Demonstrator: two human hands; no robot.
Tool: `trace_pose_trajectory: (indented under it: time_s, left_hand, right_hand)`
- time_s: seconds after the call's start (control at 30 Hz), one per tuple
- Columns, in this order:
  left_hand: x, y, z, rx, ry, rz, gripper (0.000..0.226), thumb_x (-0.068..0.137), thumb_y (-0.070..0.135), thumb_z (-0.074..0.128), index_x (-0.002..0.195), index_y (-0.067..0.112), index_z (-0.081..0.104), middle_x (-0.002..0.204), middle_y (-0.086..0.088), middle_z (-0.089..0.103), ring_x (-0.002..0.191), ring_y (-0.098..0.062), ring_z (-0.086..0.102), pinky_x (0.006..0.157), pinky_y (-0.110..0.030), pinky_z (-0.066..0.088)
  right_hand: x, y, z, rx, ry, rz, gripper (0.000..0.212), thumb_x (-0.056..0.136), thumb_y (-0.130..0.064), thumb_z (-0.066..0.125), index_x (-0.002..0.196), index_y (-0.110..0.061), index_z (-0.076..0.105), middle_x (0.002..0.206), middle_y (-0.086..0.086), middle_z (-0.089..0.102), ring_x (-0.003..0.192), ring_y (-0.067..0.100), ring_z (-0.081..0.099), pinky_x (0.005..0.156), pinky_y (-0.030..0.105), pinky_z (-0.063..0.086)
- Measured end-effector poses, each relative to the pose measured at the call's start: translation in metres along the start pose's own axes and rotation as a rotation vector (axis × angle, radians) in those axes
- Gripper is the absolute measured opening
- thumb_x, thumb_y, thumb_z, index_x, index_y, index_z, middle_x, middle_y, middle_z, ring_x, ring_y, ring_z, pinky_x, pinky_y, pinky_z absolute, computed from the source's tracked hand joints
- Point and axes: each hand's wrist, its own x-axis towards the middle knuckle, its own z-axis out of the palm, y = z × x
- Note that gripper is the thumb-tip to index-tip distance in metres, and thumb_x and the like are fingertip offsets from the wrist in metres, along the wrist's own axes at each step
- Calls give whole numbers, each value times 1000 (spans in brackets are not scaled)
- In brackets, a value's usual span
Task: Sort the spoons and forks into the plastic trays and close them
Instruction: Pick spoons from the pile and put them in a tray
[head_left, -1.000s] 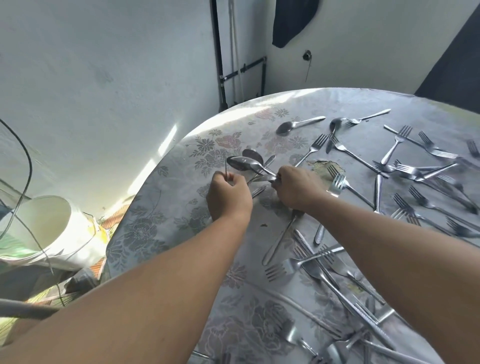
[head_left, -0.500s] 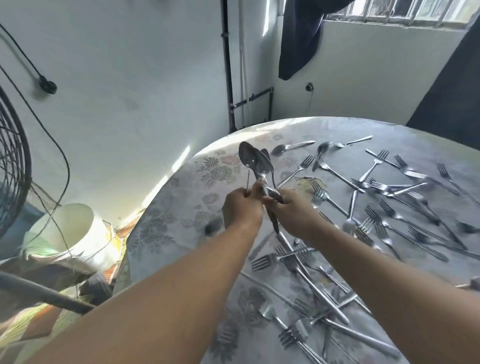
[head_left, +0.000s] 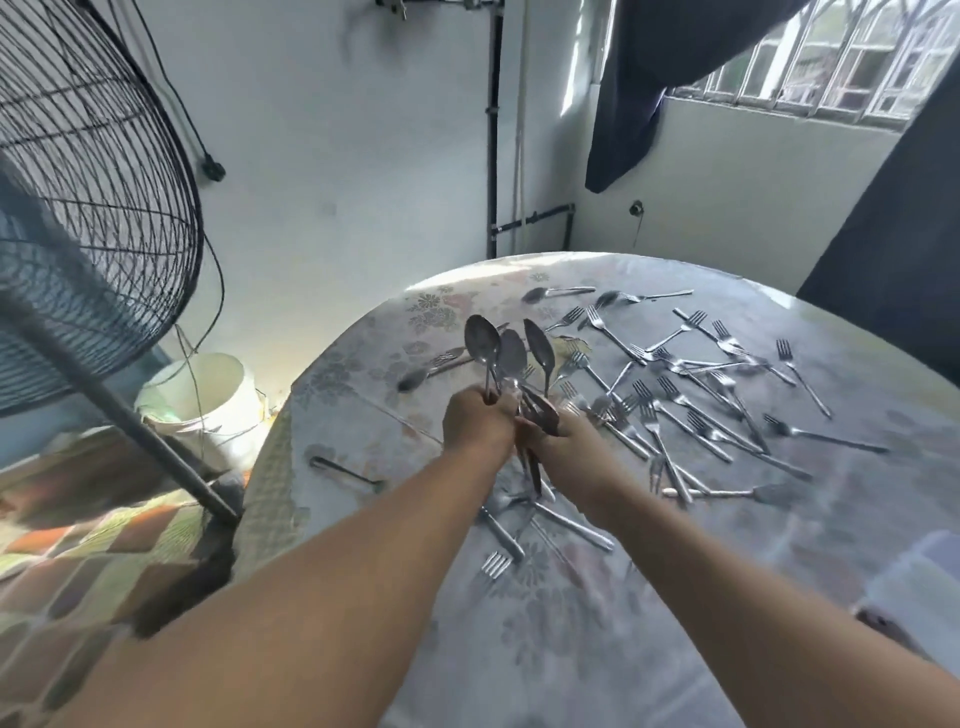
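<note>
Nearest, in the lower half of the frame, two bare forearms reach up toward the centre. The left hand (head_left: 480, 423) has its fingers curled tight round a bundle of spoons (head_left: 506, 353); three bowls stand upright above the fist, fanned slightly apart. The right hand (head_left: 563, 447) touches it just to the right, fingers wrapped about the lower handles of the same bundle, which jut down between the two hands.

Under and beyond the hands the round table (head_left: 597, 649), in a floral cloth, carries the loose cutlery. About five pieces lie in a small heap just below the wrists, one fork (head_left: 501, 556) nearest. One dark spoon (head_left: 345, 470) lies alone near the table's left edge. Right of centre sprawl the scattered forks (head_left: 711, 400), roughly twenty, crossing each other. Two more spoons (head_left: 558, 293) lie at the far rim. No plastic tray can be made out.

At the left stand one fan (head_left: 93, 208) and one white bucket (head_left: 208, 395); at the upper right, one window (head_left: 831, 67).

Against the frame half a second earlier, the spoons are held higher and the bowls spread wider; the view has tipped upward, bringing in more fan and window.
</note>
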Motion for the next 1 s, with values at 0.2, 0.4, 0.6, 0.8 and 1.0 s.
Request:
trace_pose_trajectory:
  time_s: [0.2, 0.4, 0.6, 0.8, 1.0]
  left_hand:
    - [-76, -13, -15, -21, 24, -38, 28, 96, 27, 64, 84, 3, 71, 80, -12, 72, 76, -31, 68, 74, -38, 52]
    - [-129, -25, -22, -83, 14, -46, 27, 97, 28, 66, 82, 6, 66, 79, -9, 69, 70, -25, 61, 73, -36, 51]
    - [-171, -32, -12, -108, 12, -55, 23, 98, 30, 65, 86, 11, 70, 85, -6, 72, 81, -25, 67, 78, -35, 53]
    - [-217, -45, 13, -105, 14, -75, 24, 100, 31, 62, 92, 10, 73, 88, -6, 75, 80, -25, 70, 75, -35, 54]
    - [-260, -48, 73, -89, 69, -144, 24, 99, 27, 65, 81, 11, 69, 72, -1, 66, 65, -18, 60, 59, -28, 42]
  right_hand:
    - [-85, -13, 2, 21, 33, 42, 34, 105, -31, 57, 75, -14, 58, 57, -10, 49, 52, 7, 42, 45, 14, 32]
    - [-147, -25, 1, 111, 59, 56, 34, 105, -32, 58, 73, -20, 57, 56, -10, 45, 47, 1, 39, 44, 11, 31]
    - [-188, -15, -5, 190, 142, 165, 25, 103, -35, 57, 86, -21, 69, 50, -16, 43, 51, 6, 37, 50, 21, 30]
    - [-219, 11, -43, 163, 162, 227, 28, 104, -33, 54, 89, -15, 69, 60, -2, 52, 44, 8, 38, 49, 25, 30]
    - [-239, 50, -116, 124, 130, 252, 34, 102, -39, 59, 83, -13, 71, 75, 1, 51, 61, 15, 43, 57, 29, 37]
